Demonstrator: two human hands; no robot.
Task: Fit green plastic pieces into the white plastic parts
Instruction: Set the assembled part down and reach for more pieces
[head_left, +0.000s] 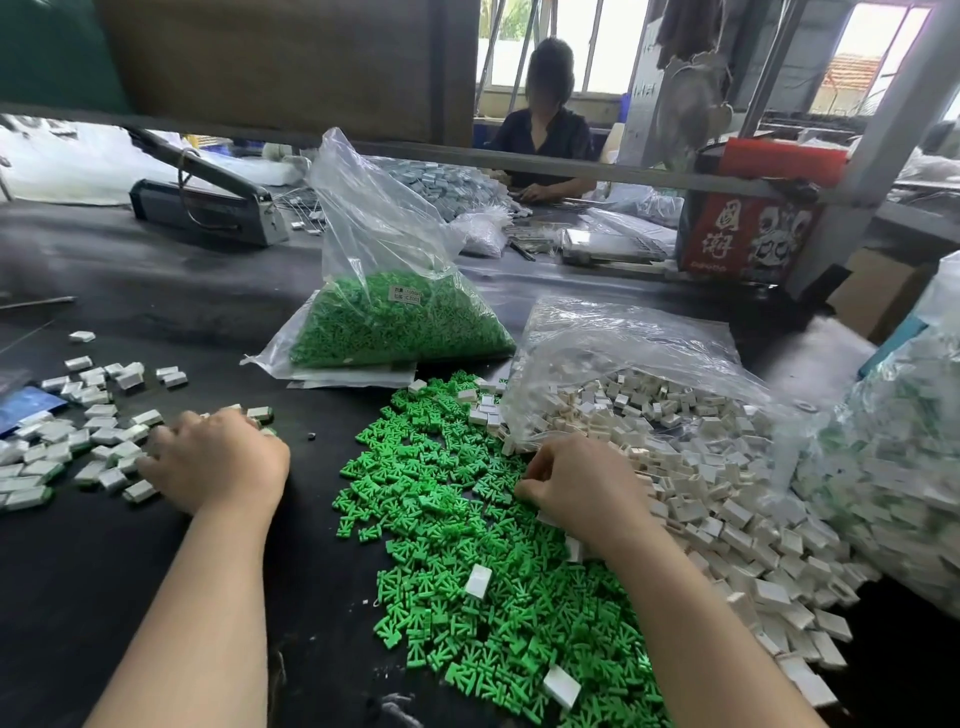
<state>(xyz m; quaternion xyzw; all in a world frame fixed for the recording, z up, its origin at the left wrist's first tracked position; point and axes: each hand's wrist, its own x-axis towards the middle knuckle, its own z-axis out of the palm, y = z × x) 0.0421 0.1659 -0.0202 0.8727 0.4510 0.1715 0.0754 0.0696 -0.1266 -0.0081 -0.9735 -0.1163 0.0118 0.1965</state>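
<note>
At a dark table (218, 312), the right hand (576, 493) pinches among loose green pieces (467, 545) beside spilled white parts (753, 530); the left hand (218, 462), fingers loosely spread, rests on finished ones (62, 447). Stray white parts in the green heap risk fumbled picks.

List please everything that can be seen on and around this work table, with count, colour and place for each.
loose green pieces: too many to count, green, heap at table centre
bag of green pieces: one, clear plastic, behind the heap
white parts: too many to count, white, spilling from a clear bag at right
finished parts: dozens, white with green edges, scattered at left
heat sealer: one, grey, far left of table
red box: one, red, far right
second person: one, dark top, seated across
left hand: resting on the finished parts
right hand: fingers curled at the heap's edge; what it pinches is unclear
</note>
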